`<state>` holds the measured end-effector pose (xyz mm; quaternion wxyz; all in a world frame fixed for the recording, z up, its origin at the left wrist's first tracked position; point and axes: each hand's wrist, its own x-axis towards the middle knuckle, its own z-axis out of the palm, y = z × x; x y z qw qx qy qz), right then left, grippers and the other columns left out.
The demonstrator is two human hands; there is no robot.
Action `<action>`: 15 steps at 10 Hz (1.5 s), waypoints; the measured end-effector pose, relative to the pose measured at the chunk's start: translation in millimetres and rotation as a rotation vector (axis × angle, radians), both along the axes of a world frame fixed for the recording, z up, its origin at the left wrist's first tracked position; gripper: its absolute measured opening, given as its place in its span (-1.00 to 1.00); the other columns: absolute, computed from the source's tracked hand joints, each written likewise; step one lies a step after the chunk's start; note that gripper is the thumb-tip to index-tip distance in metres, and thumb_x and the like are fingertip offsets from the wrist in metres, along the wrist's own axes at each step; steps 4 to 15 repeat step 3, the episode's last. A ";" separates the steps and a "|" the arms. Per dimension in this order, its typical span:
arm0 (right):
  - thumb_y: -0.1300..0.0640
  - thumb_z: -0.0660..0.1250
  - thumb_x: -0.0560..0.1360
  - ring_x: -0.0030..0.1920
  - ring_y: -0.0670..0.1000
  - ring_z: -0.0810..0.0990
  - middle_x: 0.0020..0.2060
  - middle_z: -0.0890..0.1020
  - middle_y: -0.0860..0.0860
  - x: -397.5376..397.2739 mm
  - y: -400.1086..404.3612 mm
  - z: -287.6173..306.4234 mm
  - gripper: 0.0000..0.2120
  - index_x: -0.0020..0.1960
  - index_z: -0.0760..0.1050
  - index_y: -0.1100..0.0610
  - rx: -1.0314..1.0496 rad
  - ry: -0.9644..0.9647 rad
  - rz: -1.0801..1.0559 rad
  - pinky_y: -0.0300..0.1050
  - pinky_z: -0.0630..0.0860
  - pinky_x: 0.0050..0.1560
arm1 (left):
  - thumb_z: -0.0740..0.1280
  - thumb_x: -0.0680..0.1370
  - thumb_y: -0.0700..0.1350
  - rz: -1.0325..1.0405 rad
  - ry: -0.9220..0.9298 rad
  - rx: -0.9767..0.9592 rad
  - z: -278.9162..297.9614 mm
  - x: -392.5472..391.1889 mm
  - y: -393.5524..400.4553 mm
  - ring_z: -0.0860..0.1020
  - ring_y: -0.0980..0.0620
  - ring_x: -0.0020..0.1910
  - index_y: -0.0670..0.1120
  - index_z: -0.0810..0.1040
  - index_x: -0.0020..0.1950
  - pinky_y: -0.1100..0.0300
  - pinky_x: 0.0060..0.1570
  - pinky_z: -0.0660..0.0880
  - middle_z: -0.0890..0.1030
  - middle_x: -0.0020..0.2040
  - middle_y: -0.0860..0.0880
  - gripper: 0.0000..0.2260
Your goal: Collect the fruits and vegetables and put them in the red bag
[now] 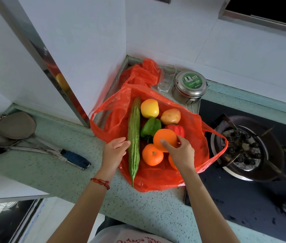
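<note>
Speckled green kitchen counter (54,174) next to a gas stove (244,151). Right hand (180,153) grips an orange (164,138) over the crinkly see-through red bag (158,179) spread on the counter. Left hand (115,151), fingers relaxed, touches the long bumpy bitter gourd (134,139). Peppers and a tangerine (152,154) lie on the bag.

Speckled green counter (65,174) with a gas stove (244,186) set into it on the right, burner (244,148) looking pretty grimy. Back by the white tiled wall (173,32) there's a clear glass (166,78) just beside a round steel lunch tin (190,87) with a green label on its lid. Off to the left, a pan (7,130) and a blue-handled knife (76,158) lying on the counter.
</note>
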<state>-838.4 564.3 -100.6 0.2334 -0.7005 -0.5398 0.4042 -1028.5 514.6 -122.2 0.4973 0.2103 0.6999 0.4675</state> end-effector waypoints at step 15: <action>-0.14 0.42 0.35 0.33 0.09 0.37 0.35 0.40 0.11 -2.1 -10.2 4.4 -0.24 0.42 0.23 0.14 0.047 -0.061 0.031 0.01 0.35 0.28 | 0.35 0.49 -0.17 -0.037 -0.013 0.013 5.1 -1.3 -3.7 0.56 -0.03 0.11 -0.18 0.51 0.21 0.09 0.13 0.51 0.58 0.15 -0.18 -0.70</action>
